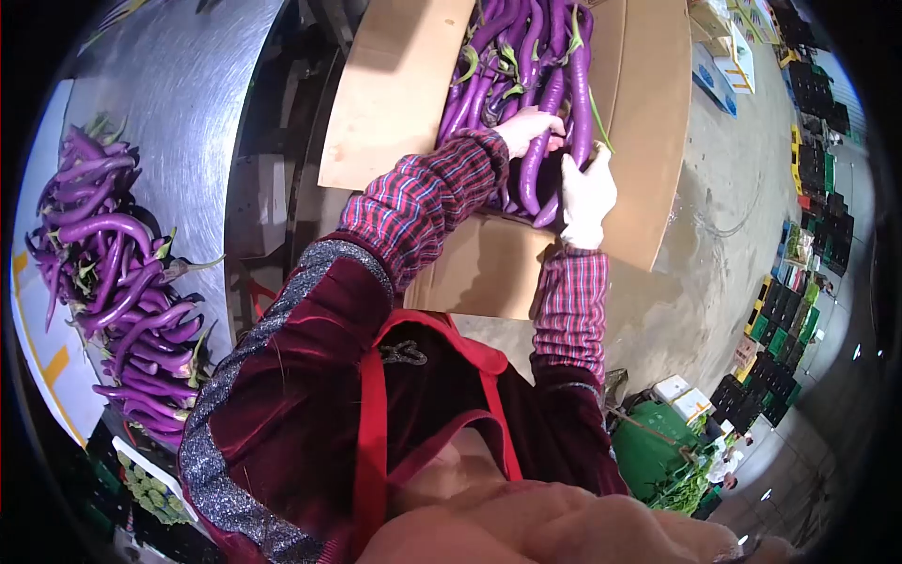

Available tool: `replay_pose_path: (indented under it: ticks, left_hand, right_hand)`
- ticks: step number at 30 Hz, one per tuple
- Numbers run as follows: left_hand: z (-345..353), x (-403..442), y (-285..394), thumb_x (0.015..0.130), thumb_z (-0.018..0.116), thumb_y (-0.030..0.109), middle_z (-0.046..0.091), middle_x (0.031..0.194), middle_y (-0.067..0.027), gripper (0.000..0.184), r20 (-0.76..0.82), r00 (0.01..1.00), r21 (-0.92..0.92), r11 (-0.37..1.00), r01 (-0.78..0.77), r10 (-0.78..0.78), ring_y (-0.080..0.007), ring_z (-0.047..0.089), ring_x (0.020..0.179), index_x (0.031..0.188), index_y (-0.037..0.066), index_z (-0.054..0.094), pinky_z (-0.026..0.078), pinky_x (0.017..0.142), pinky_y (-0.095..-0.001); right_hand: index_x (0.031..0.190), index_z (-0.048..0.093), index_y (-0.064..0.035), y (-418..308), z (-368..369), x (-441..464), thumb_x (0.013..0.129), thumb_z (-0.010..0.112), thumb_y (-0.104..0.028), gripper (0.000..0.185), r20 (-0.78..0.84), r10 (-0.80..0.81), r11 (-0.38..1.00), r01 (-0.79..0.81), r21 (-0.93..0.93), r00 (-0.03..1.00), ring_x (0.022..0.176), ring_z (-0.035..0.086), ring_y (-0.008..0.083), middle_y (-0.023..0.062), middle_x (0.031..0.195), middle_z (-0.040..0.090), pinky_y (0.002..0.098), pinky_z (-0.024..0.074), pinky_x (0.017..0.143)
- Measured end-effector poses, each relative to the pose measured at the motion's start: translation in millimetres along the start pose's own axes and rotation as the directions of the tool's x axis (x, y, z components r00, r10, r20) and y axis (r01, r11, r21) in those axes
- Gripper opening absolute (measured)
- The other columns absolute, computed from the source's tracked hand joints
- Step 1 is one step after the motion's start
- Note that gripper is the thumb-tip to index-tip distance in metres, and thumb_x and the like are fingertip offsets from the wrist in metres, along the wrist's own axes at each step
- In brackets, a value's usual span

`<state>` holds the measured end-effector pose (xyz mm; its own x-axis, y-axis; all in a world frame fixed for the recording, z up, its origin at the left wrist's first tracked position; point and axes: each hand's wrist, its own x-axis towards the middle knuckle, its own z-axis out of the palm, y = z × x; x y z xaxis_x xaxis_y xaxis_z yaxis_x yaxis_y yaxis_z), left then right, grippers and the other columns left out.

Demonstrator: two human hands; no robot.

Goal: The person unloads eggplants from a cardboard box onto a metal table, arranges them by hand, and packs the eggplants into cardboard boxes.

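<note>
A cardboard box [376, 85] with its flaps spread holds many long purple eggplants [479, 94]. Inside it, my left hand [528, 133] has its fingers closed around one eggplant [533, 179]. My right hand [587, 199], in a white glove, grips the lower end of another long eggplant [580, 80] along the box's right side. A thin green stem [598, 122] runs beside that eggplant. The two hands are close together near the box's front edge. Part of my left fingers is hidden behind the eggplant.
At the left, a heap of eggplants [122, 254] lies by a shiny metal table [188, 85]. A crate of green vegetables [155, 489] sits lower left. On the right are a concrete floor [723, 188], a green container [653, 451] and stacked crates [775, 329].
</note>
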<state>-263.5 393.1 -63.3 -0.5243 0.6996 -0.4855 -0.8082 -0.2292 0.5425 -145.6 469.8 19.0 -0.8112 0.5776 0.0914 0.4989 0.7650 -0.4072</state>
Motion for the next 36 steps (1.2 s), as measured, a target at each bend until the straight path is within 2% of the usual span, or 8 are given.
replay_pose_path:
  ticks: [6, 10, 15, 19, 22, 26, 30, 36]
  left_hand:
    - [-15.3, 13.7, -26.2, 0.08, 0.065, -0.001, 0.066, 0.09, -0.0086, 0.036, -0.011, 0.999, -0.324, 0.946, 0.029, -0.034, -0.0206, 0.067, 0.075, 0.114, 0.004, 0.055, 0.049, 0.053, -0.0272]
    - [-28.7, 25.7, -33.0, 0.084, 0.065, 0.003, 0.065, 0.107, -0.0072, 0.043, 0.012, 1.0, -0.214, 0.977, 0.016, -0.014, -0.0187, 0.066, 0.093, 0.125, 0.002, 0.053, 0.05, 0.062, -0.026]
    - [-29.5, 15.4, -25.1, 0.085, 0.065, 0.005, 0.065, 0.106, -0.007, 0.044, -0.032, 0.999, -0.182, 0.983, 0.007, -0.013, -0.0186, 0.066, 0.093, 0.127, 0.002, 0.053, 0.049, 0.061, -0.0255]
    - [-29.3, 12.8, -27.6, 0.085, 0.065, 0.006, 0.065, 0.108, -0.0077, 0.045, -0.093, 0.996, -0.106, 0.994, -0.017, 0.007, -0.0194, 0.067, 0.088, 0.128, 0.002, 0.053, 0.048, 0.06, -0.0258]
    - [-24.2, 7.9, -18.7, 0.08, 0.066, 0.004, 0.066, 0.085, -0.0061, 0.027, -0.194, 0.981, -0.021, 0.999, -0.033, 0.028, -0.0171, 0.066, 0.071, 0.106, 0.004, 0.061, 0.048, 0.054, -0.0278]
    - [-6.5, -26.9, 2.4, 0.082, 0.067, 0.007, 0.067, 0.094, -0.0056, 0.03, -0.146, 0.982, 0.284, 0.956, -0.072, 0.117, -0.0142, 0.065, 0.077, 0.111, 0.004, 0.062, 0.049, 0.058, -0.026]
    - [7.2, -63.5, 28.5, 0.077, 0.069, 0.006, 0.065, 0.081, -0.0026, 0.019, -0.096, 0.943, 0.296, 0.914, -0.278, 0.318, -0.0116, 0.061, 0.065, 0.095, 0.008, 0.063, 0.049, 0.055, -0.0269]
    - [-8.1, -90.5, 56.9, 0.082, 0.071, 0.013, 0.067, 0.088, -0.0047, 0.021, -0.105, 0.919, 0.334, 0.884, -0.328, 0.381, -0.012, 0.063, 0.073, 0.099, 0.006, 0.061, 0.052, 0.061, -0.0286]
  right_hand:
    - [0.129, 0.056, -0.0147, 7.5, 4.7, -7.2, 0.084, 0.067, -0.028, 0.048, -0.063, -0.13, 0.988, 0.124, -0.094, 0.989, 0.082, 0.068, 0.0333, 0.0136, 0.089, 0.07, 0.0416, 0.0526, 0.073]
    - [0.134, 0.053, -0.0175, 12.2, 13.3, 0.0, 0.085, 0.065, -0.028, 0.052, -0.016, -0.14, 0.962, 0.132, -0.239, 0.99, 0.082, 0.068, 0.034, 0.0135, 0.088, 0.07, 0.0436, 0.0527, 0.073]
    - [0.137, 0.048, -0.0113, 28.9, 31.5, 15.8, 0.09, 0.056, -0.031, 0.052, 0.097, -0.201, 0.957, 0.217, -0.195, 0.975, 0.082, 0.068, 0.0347, 0.0171, 0.09, 0.069, 0.0451, 0.0534, 0.071]
    - [0.128, 0.054, -0.0038, 49.9, 80.3, 27.0, 0.091, 0.054, -0.037, 0.05, 0.413, 0.052, 0.91, 0.127, -0.394, 0.909, 0.082, 0.068, 0.036, 0.0186, 0.089, 0.069, 0.0467, 0.0529, 0.073]
    - [0.117, 0.057, 0.0028, 67.8, 114.3, 23.5, 0.096, 0.044, -0.038, 0.047, 0.537, 0.082, 0.925, 0.137, -0.355, 0.84, 0.081, 0.068, 0.0382, 0.0188, 0.088, 0.069, 0.0491, 0.0524, 0.072]
    - [0.111, 0.057, 0.0023, 46.4, 98.0, 11.5, 0.098, 0.036, -0.034, 0.044, 0.373, -0.007, 0.98, 0.081, -0.184, 0.928, 0.083, 0.067, 0.0401, 0.0198, 0.09, 0.069, 0.0509, 0.0517, 0.072]
    - [0.117, 0.052, 0.0016, 36.2, 88.9, 17.2, 0.097, 0.035, -0.028, 0.04, 0.386, -0.112, 0.975, 0.176, -0.135, 0.916, 0.089, 0.067, 0.0402, 0.0249, 0.096, 0.068, 0.049, 0.0525, 0.077]
    - [0.115, 0.052, 0.0022, 39.4, 100.5, 34.1, 0.097, 0.032, -0.018, 0.034, 0.445, -0.019, 0.966, 0.131, -0.221, 0.895, 0.093, 0.066, 0.0411, 0.0258, 0.098, 0.068, 0.0499, 0.0516, 0.081]
